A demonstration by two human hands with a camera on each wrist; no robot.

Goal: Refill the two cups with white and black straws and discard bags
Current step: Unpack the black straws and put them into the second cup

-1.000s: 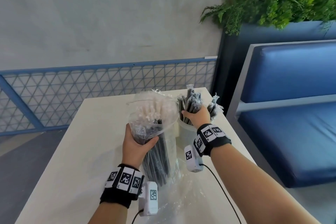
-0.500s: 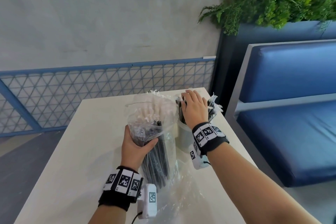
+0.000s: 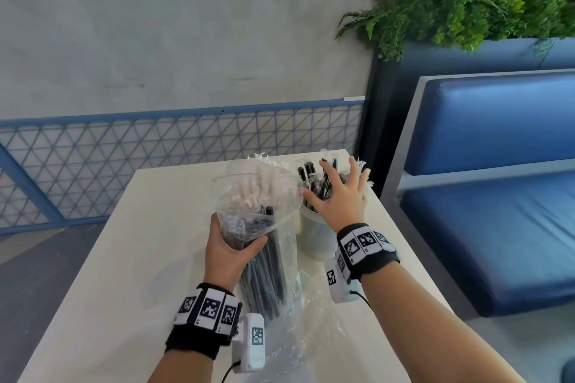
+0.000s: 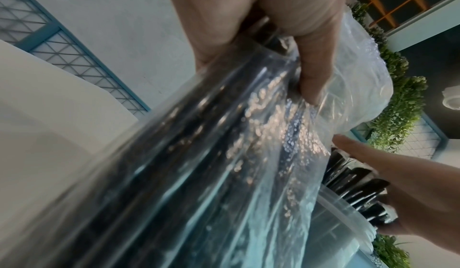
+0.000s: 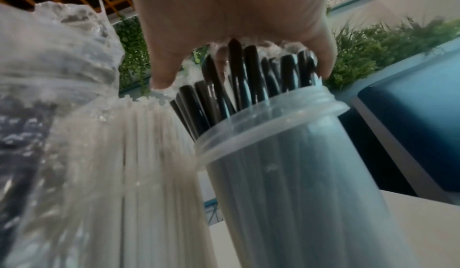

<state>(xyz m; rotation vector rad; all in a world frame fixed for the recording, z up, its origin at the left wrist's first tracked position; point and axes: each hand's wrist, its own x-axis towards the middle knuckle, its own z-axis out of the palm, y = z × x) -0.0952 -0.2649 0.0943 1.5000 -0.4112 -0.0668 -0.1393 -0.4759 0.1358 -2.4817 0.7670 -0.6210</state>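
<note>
My left hand [image 3: 231, 247] grips a clear plastic bag of black straws [image 3: 266, 270] upright near the table's middle; in the left wrist view the fingers [image 4: 308, 71] curl round the bag [image 4: 224, 164]. Behind it stand white straws [image 3: 252, 186] seen through the bag's open top; their cup is hidden. To the right a translucent cup [image 3: 314, 238] holds black straws [image 3: 311, 177]. My right hand [image 3: 337, 193] lies flat on those straw tips with fingers spread. In the right wrist view the palm [image 5: 231, 12] presses on the black straws [image 5: 239, 87] above the cup's rim [image 5: 271, 118].
A crumpled empty clear bag [image 3: 305, 329] lies on the pale table [image 3: 124, 274] in front of the cups. A blue bench [image 3: 485, 221] stands close on the right, a blue mesh railing [image 3: 124, 149] behind, and a planter with green plants [image 3: 466, 0] at back right.
My right hand let go of the bundle of black straws in the cup, opened, and now lies flat on their tips with fingers spread. The left hand has kept its hold on the bag.
</note>
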